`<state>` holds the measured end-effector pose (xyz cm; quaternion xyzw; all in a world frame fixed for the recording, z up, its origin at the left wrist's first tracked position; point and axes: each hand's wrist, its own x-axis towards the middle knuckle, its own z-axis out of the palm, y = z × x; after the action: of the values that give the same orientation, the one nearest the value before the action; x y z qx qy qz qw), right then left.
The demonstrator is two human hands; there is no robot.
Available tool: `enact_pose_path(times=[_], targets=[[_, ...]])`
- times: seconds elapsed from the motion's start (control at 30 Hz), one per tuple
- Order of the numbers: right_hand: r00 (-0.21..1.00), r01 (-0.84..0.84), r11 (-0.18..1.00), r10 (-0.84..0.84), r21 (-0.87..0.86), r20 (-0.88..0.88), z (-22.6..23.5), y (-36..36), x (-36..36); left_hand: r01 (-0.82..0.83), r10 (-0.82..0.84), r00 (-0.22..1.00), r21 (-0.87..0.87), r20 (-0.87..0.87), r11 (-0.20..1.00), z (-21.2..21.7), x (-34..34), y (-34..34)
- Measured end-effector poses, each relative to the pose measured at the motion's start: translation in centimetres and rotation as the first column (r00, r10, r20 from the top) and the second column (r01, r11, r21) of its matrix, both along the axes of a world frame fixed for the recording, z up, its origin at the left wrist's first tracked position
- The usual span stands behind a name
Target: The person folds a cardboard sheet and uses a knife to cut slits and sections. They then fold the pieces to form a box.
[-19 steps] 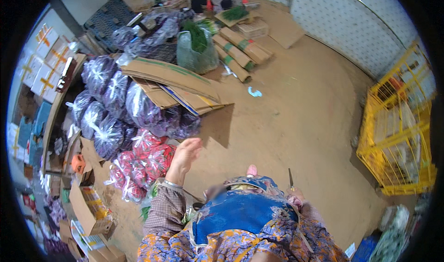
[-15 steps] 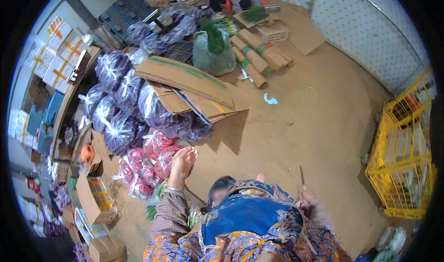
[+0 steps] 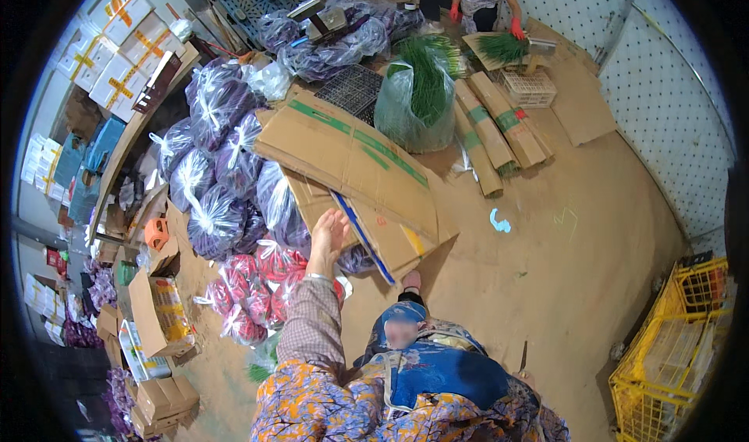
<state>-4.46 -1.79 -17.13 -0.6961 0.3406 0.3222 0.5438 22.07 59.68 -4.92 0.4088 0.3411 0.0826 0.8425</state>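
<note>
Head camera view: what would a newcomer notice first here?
Probably the heap of tied, purple-filled bags at left, with bags of something red just below them in the picture. Near the centre, the left hand is open before flattened cardboard sheets. A bright yellow cage at lower right would likely stand out too.

Left hand (image 3: 329, 234) farther forward than before, now right by the flattened cardboard sheets (image 3: 351, 165).

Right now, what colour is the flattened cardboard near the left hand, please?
The flattened cardboard is brown with green stripes, best seen in the head view.
</note>
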Motion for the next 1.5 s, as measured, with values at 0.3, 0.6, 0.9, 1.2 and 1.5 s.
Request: enact_pose_path(times=[0.3,0.6,0.9,1.2,1.5], targets=[[0.999,-0.020,0.998,0.018,-0.065,-0.034,9.4,11.4,14.6,-0.227,0.265,0.951,0.224,-0.157,0.948,-5.3,15.4,10.7],[0.999,-0.042,0.996,0.040,-0.078,-0.023,8.5,12.7,18.0,-0.350,0.382,0.913,0.208,-0.140,0.913,-7.7,17.9,15.1],[0.997,-0.072,0.996,0.073,0.051,-0.018,6.9,11.1,14.0,-0.278,0.333,0.921,0.258,-0.202,0.925,-6.1,21.0,13.6],[0.985,0.097,0.991,-0.110,-0.097,-0.131,12.1,17.0,17.1,0.065,0.018,0.954,0.267,-0.298,0.962,-2.7,27.1,10.6],[0.984,0.126,0.992,-0.121,0.027,-0.130,9.8,15.6,13.8,0.266,-0.182,0.929,0.239,-0.323,0.934,-4.8,25.4,2.5]])
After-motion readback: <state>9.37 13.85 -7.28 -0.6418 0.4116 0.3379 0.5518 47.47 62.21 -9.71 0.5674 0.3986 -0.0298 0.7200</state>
